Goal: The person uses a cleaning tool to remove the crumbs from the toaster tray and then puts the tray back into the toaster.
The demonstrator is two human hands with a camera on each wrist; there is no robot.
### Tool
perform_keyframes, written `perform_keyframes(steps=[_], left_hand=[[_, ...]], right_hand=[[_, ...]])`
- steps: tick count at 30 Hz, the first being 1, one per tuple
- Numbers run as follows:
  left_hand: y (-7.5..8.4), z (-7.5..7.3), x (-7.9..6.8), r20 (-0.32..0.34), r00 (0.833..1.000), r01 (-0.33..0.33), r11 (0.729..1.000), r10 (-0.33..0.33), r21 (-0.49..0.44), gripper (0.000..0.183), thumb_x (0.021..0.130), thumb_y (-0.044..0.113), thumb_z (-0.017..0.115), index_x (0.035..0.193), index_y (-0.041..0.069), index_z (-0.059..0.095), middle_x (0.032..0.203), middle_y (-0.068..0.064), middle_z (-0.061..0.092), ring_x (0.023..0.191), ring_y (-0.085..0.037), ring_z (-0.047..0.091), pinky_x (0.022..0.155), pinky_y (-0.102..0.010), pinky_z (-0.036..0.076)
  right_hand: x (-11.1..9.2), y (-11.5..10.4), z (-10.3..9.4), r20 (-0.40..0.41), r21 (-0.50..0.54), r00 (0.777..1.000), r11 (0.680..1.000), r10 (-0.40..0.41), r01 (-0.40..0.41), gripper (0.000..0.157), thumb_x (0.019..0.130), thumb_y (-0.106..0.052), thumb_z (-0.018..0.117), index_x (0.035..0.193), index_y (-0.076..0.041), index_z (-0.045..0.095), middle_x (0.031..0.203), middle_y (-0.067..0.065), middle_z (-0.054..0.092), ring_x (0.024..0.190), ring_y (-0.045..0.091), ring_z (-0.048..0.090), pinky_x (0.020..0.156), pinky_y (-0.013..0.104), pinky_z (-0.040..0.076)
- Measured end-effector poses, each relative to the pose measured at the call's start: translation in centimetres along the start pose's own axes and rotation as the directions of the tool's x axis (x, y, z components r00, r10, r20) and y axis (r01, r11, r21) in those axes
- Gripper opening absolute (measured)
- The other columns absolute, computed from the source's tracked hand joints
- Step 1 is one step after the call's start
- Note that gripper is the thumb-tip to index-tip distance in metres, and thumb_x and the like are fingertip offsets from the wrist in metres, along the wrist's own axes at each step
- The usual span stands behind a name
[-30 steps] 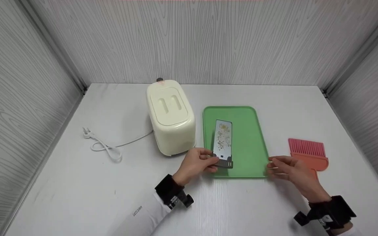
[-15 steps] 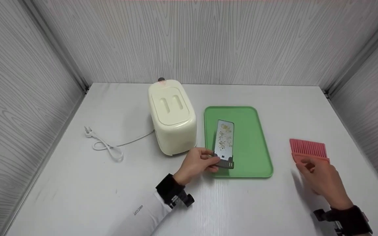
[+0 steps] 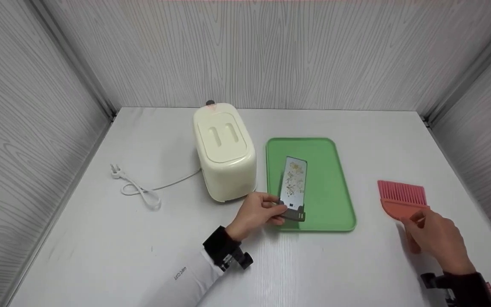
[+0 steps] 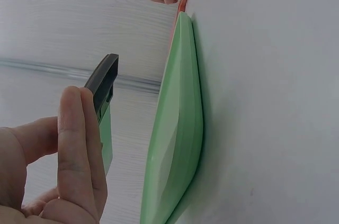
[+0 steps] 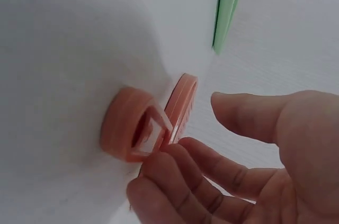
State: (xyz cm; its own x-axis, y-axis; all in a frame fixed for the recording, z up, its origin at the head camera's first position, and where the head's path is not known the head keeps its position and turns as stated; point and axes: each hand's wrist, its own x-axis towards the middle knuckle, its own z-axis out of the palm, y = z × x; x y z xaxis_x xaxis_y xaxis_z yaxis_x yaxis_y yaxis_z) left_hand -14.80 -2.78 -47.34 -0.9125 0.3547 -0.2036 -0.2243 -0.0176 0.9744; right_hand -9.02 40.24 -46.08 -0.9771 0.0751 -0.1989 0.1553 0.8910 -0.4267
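Note:
My left hand [image 3: 257,213] pinches the dark grey handle end of a toaster crumb tray [image 3: 293,183], thumb on top. The metal face carries scattered yellow-brown crumbs and is held over the left part of a green tray [image 3: 326,192]. In the left wrist view, the crumb tray's dark handle [image 4: 103,78] sticks out past my fingers. My right hand [image 3: 439,236] is at the orange handle of a small brush with red bristles [image 3: 401,192]. The right wrist view shows the fingers beside the brush handle [image 5: 127,123], with the thumb apart from it.
A cream toaster [image 3: 228,170] stands left of the green tray. Its white cord [image 3: 143,192] and plug [image 3: 116,172] lie on the tabletop [image 3: 100,247] farther left. Wood-patterned panels [image 3: 262,55] enclose the table at the back and sides.
My right hand has left the green tray's right edge and moved right to the brush handle. The left hand still holds the crumb tray in nearly the same place.

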Motion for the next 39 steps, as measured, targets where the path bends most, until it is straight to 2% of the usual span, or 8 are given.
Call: perform_keyframes(steps=[7,14,19,24,31,32,36,39], left_hand=[[-0.1,-0.1,-0.1,0.014,1.000,-0.010,1.000,0.010,0.014,0.035,0.093,0.000,0.074,0.122,-0.015,0.062,0.095,-0.019,0.076,0.061,-0.012,0.072,0.068,-0.029,0.066],[-0.1,-0.1,0.0,0.015,1.000,-0.004,1.000,0.004,0.019,0.037,0.094,0.001,0.074,0.124,-0.016,0.061,0.094,-0.018,0.077,0.062,-0.012,0.072,0.068,-0.028,0.066],[0.0,-0.2,-0.1,0.012,1.000,-0.001,1.000,0.001,0.025,0.035,0.093,0.000,0.074,0.122,-0.015,0.062,0.093,-0.018,0.077,0.061,-0.012,0.071,0.067,-0.028,0.066],[0.0,-0.2,0.0,0.004,1.000,0.002,1.000,-0.002,0.023,0.035,0.094,0.001,0.074,0.122,-0.015,0.061,0.094,-0.017,0.076,0.061,-0.012,0.071,0.066,-0.028,0.066],[0.1,-0.2,0.0,0.005,1.000,0.003,1.000,-0.003,0.023,0.032,0.093,0.001,0.074,0.120,-0.014,0.063,0.094,-0.017,0.076,0.061,-0.012,0.071,0.067,-0.028,0.066],[0.1,-0.2,0.0,0.005,1.000,0.004,1.000,-0.004,0.022,0.032,0.093,0.001,0.074,0.119,-0.014,0.064,0.094,-0.017,0.076,0.061,-0.012,0.071,0.066,-0.028,0.066],[0.1,-0.3,-0.1,0.007,1.000,0.000,1.000,0.000,0.009,0.032,0.093,0.000,0.074,0.119,-0.014,0.063,0.093,-0.017,0.077,0.062,-0.013,0.071,0.066,-0.028,0.066],[0.2,-0.3,-0.1,0.008,1.000,-0.005,1.000,0.005,0.002,0.033,0.094,0.000,0.073,0.121,-0.015,0.062,0.093,-0.017,0.076,0.062,-0.013,0.071,0.066,-0.028,0.066]], right_hand=[[-0.1,1.4,0.2,-0.026,-0.053,1.000,0.999,0.007,-0.008,0.056,0.101,-0.047,0.062,0.105,0.009,0.061,0.078,0.011,0.067,0.063,0.021,0.057,0.048,0.032,0.043],[0.1,1.2,0.2,-0.002,-0.082,0.999,0.996,0.038,-0.038,0.041,0.098,-0.040,0.064,0.081,-0.003,0.059,0.066,0.004,0.058,0.059,0.020,0.050,0.046,0.030,0.037],[0.3,0.9,0.0,-0.021,-0.072,0.995,0.993,0.096,-0.098,0.036,0.095,-0.035,0.062,0.073,-0.008,0.055,0.061,0.003,0.055,0.057,0.020,0.049,0.045,0.029,0.036],[0.5,1.2,-0.5,-0.021,-0.033,0.992,0.992,0.121,-0.122,0.036,0.095,-0.036,0.062,0.082,-0.003,0.059,0.063,0.004,0.059,0.058,0.021,0.054,0.045,0.030,0.039],[1.0,1.7,-1.6,0.035,0.026,0.994,0.994,0.104,-0.105,0.059,0.099,-0.040,0.062,0.114,0.017,0.062,0.075,0.008,0.066,0.066,0.021,0.060,0.051,0.032,0.046],[1.1,1.7,-1.7,0.046,0.035,0.993,0.993,0.108,-0.109,0.059,0.100,-0.041,0.062,0.114,0.016,0.063,0.075,0.008,0.066,0.067,0.021,0.060,0.051,0.032,0.046],[1.3,1.5,-2.0,0.065,0.077,0.988,0.986,0.141,-0.146,0.054,0.101,-0.048,0.058,0.100,0.005,0.068,0.072,0.004,0.064,0.066,0.020,0.058,0.051,0.030,0.042],[1.5,1.5,-2.2,0.062,0.096,0.986,0.982,0.158,-0.163,0.063,0.101,-0.054,0.054,0.106,0.007,0.067,0.075,0.006,0.063,0.068,0.021,0.057,0.051,0.030,0.042]])
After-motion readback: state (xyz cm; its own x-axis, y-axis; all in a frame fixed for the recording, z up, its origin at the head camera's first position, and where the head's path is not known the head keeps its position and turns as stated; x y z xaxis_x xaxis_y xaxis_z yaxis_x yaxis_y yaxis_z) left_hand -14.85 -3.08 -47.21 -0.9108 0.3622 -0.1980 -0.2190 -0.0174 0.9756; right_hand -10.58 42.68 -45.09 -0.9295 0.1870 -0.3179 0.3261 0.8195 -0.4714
